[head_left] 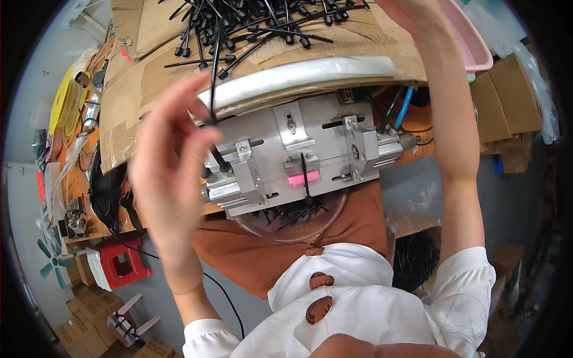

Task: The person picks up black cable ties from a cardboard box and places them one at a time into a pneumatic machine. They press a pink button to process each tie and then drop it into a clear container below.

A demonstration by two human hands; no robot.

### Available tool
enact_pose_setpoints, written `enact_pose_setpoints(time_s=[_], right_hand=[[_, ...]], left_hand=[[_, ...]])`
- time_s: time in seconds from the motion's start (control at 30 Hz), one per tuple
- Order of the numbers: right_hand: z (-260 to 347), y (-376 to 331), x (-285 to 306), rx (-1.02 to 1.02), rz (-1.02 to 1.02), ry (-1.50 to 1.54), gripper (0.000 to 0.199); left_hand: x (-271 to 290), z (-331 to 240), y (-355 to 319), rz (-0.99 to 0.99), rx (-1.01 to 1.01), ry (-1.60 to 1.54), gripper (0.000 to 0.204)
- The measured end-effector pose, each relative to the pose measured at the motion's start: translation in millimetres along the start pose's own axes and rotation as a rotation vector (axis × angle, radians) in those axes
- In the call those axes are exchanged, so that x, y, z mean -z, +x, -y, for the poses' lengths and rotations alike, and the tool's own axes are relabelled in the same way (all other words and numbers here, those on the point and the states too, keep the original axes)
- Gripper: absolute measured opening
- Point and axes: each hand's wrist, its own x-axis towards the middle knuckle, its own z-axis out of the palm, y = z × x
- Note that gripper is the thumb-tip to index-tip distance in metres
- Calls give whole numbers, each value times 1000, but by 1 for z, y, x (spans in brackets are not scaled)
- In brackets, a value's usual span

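Note:
My left hand [173, 155], smeared by motion, is raised over the left end of a metal fixture [325, 152]. Its fingers are closed around the lower end of a thin black plastic rod [214, 89], which points up toward a pile of similar black rods [250, 24] with knobbed ends. Reaching far forward, my right hand [412, 15] is at the upper edge beside that pile; its fingers are cut off there. At the middle of the fixture another black rod [306, 179] lies across a small block, next to a pink piece [304, 178].
Cardboard [143, 89] lies under the pile, with a white padded strip [298, 74] along its edge. A clear round bowl [292, 224] with black pieces rests below the fixture. A pink tub [471, 36] stands far right, and a red stool [123, 262] at left.

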Motion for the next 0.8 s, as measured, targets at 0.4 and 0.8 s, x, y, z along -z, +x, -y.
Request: enact_pose_setpoints(time_s=[0.4,0.8], right_hand=[[11,-102,-13,21,-210,328,26],[-32,-216,-84,108,-211,-513,54]], left_hand=[[-106,6,-135,257,-72,659,66],[-98,0,-124,328,53,598,71]])
